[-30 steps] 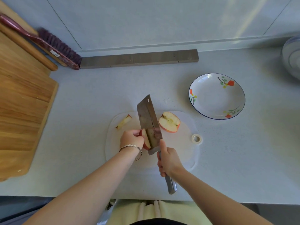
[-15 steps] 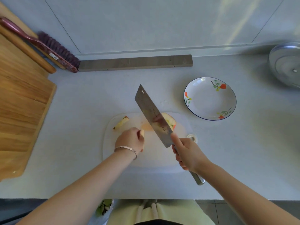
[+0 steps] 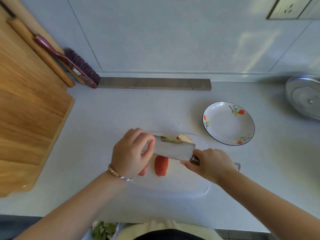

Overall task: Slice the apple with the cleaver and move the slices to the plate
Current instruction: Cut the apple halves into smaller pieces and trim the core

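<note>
Head view: the cleaver (image 3: pixel 174 149) is held above the white cutting board (image 3: pixel 190 187), near the front middle of the bench (image 3: pixel 103 118). Its long axis runs left to right, with the blade's free end pointing to the person's left and the handle to the right. The broad face of the blade is turned up toward the camera.

The handle is gripped by the right hand (image 3: pixel 210 161), fingers wrapped round it just behind the blade. The blade's left end is pinched by the left hand (image 3: pixel 131 153), fingers curled over it. A beaded bracelet (image 3: pixel 119 174) is worn on that wrist.

A thin pale apple strip (image 3: pixel 170 139) is seen along the far edge of the blade. An apple half (image 3: pixel 186 138) shows just behind it. A red-skinned slice (image 3: pixel 161 165) lies on the board just below the blade, and a second red piece (image 3: pixel 142 172) is partly hidden under the left hand.

The plate (image 3: pixel 228 123) stands on the bench to the right of and behind the board, apart from it. Its white inside with painted flowers is shown; all apple pieces noted are at the board or the blade.

Further out, a grey wooden bar (image 3: pixel 154 83) lies along the wall and a metal lid (image 3: pixel 304 96) is at the right edge. A large wooden board (image 3: pixel 26 118), a rolling pin (image 3: pixel 43 54) and a brush (image 3: pixel 76 66) are at the left.
</note>
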Available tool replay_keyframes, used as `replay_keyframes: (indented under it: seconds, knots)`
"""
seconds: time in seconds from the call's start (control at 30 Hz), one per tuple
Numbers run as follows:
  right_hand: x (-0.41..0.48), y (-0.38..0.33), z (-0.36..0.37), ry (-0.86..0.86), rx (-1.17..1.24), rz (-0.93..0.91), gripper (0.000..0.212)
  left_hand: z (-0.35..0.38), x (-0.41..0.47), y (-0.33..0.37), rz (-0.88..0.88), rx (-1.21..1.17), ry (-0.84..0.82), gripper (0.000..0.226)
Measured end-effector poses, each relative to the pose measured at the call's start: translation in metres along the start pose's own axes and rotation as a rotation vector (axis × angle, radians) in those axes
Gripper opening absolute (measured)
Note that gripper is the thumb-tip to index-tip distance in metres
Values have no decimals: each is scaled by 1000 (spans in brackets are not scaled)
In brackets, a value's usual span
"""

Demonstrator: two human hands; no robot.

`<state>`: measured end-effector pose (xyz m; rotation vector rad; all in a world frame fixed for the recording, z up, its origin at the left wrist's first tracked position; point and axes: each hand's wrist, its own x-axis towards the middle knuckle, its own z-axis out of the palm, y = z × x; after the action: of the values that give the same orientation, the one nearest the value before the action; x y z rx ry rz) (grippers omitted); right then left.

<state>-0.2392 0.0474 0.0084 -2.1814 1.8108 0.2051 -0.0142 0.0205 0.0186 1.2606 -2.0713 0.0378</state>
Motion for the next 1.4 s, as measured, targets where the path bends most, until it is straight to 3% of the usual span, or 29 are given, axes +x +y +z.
replay_keyframes:
  seconds: [0.03,0.13,0.2,0.37,0.6,0.7,0.87,1.0,1.17,1.3,1.4]
  knots:
    - [3,-2,-1,-15,-51,-35,52,1,9,-4,-4,-6,-124,8]
    - [12,-3,3,0,-124,-139,61,12,25,-19,-254,-24,-590,31]
    - [15,-3,6,84,-113,-227,71,24,27,-31,-299,-15,-747,39]
    - [20,7,20,403,-114,-368,76,43,18,-47,-392,-221,-679,27]
    - [23,2,16,415,-116,-444,76,55,10,-65,-490,-224,-705,16]
    - [29,5,20,351,-158,-406,73,57,16,-74,-468,-21,-799,17]
    - [25,7,0,32,-180,-310,75,51,39,-109,-767,26,-506,18]
    - [17,21,-15,-67,-172,-5,50,48,34,-121,-863,4,-445,25]
    - [18,23,-21,71,189,313,55,64,4,-106,-933,-51,-689,36]
    - [28,10,-18,87,412,385,58,83,5,-75,-946,84,-870,83]
    - [36,-2,-16,74,470,389,58,95,9,-65,-992,177,-934,85]
